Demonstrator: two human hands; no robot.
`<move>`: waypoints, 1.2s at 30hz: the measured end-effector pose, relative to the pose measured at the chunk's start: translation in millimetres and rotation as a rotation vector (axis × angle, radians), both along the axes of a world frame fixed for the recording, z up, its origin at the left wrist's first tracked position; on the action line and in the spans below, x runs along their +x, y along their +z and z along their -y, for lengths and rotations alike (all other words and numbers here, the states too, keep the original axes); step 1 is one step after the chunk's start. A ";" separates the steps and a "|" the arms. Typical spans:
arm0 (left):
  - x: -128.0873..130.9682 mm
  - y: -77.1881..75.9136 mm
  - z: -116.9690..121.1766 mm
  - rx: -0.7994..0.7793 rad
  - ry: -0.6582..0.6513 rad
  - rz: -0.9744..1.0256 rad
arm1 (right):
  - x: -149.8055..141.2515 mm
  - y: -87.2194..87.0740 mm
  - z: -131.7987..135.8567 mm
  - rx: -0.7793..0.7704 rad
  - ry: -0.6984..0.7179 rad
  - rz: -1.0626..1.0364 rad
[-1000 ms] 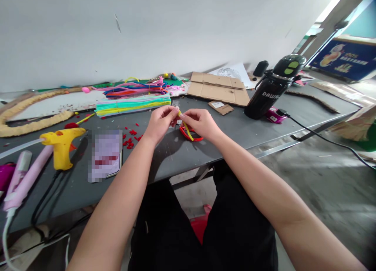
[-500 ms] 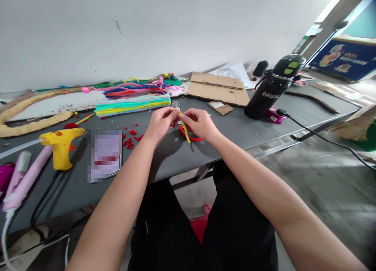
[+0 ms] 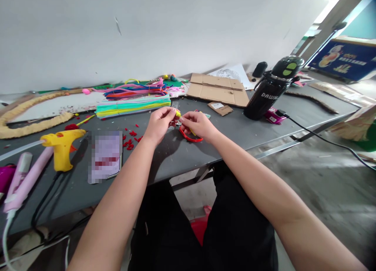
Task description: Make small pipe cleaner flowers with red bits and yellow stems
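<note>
A yellow pipe cleaner (image 3: 178, 114) is pinched at its coiled end between the thumb and fingers of my left hand (image 3: 162, 124). My right hand (image 3: 198, 124) is closed on the same pipe cleaner, just right of the coil, and its fingers partly cover the rest. Beneath the right hand, on the grey table (image 3: 164, 157), lies a pair of scissors with red handles (image 3: 192, 139), mostly hidden. Small red fuzzy pieces (image 3: 129, 141) are scattered to the left of my left hand.
Behind my hands lie bundled pipe cleaners (image 3: 132, 107) and flat cardboard (image 3: 217, 90). A black bottle (image 3: 266, 92) stands to the right. Leftward are a phone (image 3: 105, 155), a yellow glue gun (image 3: 63, 145), a pink straightener-like tool (image 3: 29, 180) and cords.
The pipe cleaner's free end hung below my right hand before; now it is mostly behind the right fingers. The yellow coil shows more between my hands, which stay in nearly the same place.
</note>
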State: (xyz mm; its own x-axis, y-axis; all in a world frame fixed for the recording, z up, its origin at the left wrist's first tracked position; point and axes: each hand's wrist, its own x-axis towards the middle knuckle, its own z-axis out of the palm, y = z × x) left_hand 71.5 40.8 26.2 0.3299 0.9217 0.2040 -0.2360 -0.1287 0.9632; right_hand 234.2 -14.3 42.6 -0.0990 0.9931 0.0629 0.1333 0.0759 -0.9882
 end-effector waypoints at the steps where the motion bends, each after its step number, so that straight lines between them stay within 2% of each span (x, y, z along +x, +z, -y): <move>1: -0.4 -0.2 -0.4 -0.008 -0.008 -0.005 | 0.7 0.0 -0.1 0.003 -0.013 0.018; 5: -1.7 2.7 2.0 0.009 -0.025 -0.049 | 3.7 1.1 0.2 0.073 -0.041 0.092; 10: -2.3 7.1 6.8 0.218 0.011 -0.220 | 6.1 0.4 -0.8 0.214 -0.029 0.219; 15: -1.8 3.8 5.2 0.291 0.077 -0.254 | 4.2 -4.4 -2.1 0.276 -0.030 0.277; 22: -0.3 8.1 10.2 0.264 0.085 -0.269 | 2.8 -4.5 0.1 0.269 -0.069 0.339; 28: -1.1 5.2 5.3 0.110 0.069 -0.148 | 7.8 1.1 1.5 0.271 -0.098 0.343; 31: -2.3 2.6 2.4 0.148 0.095 -0.163 | 9.2 1.2 1.2 0.275 -0.092 0.367; 36: -1.8 -1.2 2.6 0.169 0.064 -0.173 | 7.3 -1.3 2.2 0.320 -0.094 0.382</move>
State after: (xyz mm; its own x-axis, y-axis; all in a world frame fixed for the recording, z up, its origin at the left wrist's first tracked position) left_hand 69.7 38.2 25.0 0.3154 0.8994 0.3028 -0.0554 -0.3011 0.9520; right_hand 241.5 -16.6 41.3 -0.0855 0.9357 0.3423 0.5013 0.3373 -0.7968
